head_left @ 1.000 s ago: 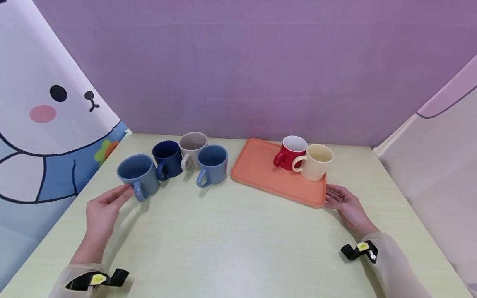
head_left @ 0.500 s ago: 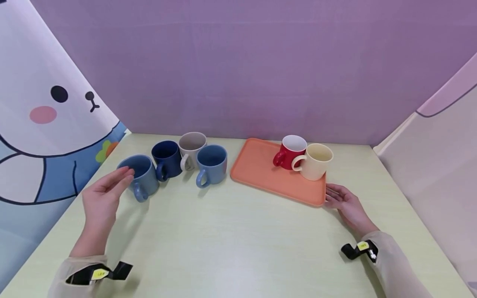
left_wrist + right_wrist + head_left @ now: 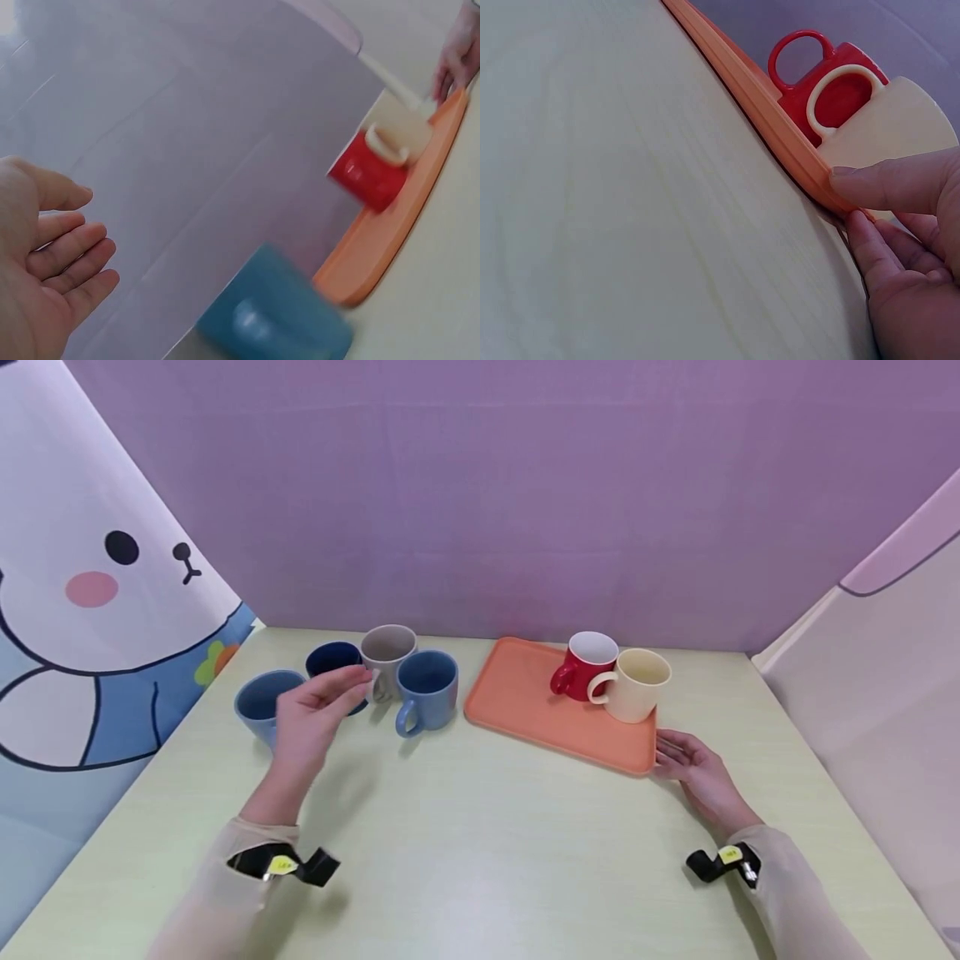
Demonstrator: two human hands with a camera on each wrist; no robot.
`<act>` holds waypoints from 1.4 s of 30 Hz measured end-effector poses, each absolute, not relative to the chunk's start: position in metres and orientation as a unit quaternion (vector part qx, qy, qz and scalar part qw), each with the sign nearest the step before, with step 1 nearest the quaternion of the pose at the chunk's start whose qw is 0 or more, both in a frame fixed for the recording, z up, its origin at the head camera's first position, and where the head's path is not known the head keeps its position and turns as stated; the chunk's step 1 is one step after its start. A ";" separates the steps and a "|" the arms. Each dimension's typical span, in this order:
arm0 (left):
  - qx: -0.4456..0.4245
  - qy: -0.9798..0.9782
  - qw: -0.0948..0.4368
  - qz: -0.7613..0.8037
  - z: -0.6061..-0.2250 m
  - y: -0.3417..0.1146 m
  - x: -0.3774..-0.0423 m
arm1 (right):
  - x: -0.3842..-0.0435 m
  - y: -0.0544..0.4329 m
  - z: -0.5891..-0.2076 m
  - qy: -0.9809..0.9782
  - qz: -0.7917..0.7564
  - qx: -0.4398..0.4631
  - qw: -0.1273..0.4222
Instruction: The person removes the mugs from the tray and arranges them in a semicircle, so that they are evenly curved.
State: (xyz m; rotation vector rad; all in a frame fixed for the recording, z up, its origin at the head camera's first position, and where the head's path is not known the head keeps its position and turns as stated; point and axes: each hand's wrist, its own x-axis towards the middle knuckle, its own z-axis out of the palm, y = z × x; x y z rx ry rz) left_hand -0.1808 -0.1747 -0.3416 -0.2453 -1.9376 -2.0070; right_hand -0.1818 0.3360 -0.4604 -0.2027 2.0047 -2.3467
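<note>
A: Head view. State the positions.

B: The orange tray (image 3: 517, 702) lies on the worktop (image 3: 487, 843); the red mug (image 3: 587, 673) and cream mug (image 3: 637, 695) stand upright on it, side by side. To its left stand the leftmost blue mug (image 3: 261, 695), the navy mug (image 3: 333, 656), the grey mug (image 3: 393, 658) and the other blue mug (image 3: 437, 697). The left hand (image 3: 309, 722) hangs in front of the navy mug; the right hand (image 3: 703, 781) is at the tray's near right corner.

A: Risk?

B: In my judgement, a low sweep of the left hand could knock one mug into its neighbour; they stand close.

A: Left wrist view.

B: Thumb stands apart from the loosely bent fingers (image 3: 82, 241); nothing held. The other blue mug, below, is blurred.

A: Right wrist view.

B: The thumb lies on the tray's rim with a finger beneath: the corner is pinched.

A: Hazard?

B: Were that corner lifted or jerked, the mugs could slide or tip, I judge. The cream mug, nearest the pinch, seems most exposed.
</note>
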 end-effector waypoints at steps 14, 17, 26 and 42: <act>-0.151 -0.653 0.083 -0.738 -0.360 -0.082 -0.215 | -0.182 0.335 -0.458 0.657 -0.752 -0.051 0.028; -0.159 -0.663 0.069 -0.729 -0.365 -0.066 -0.221 | -0.182 0.335 -0.459 0.661 -0.749 -0.046 0.028; -0.145 -0.657 0.027 -0.740 -0.389 -0.025 -0.244 | -0.181 0.335 -0.457 0.659 -0.750 -0.048 0.024; -0.084 -0.703 -0.001 -0.706 -0.421 0.027 -0.284 | -0.181 0.336 -0.459 0.655 -0.754 -0.052 0.022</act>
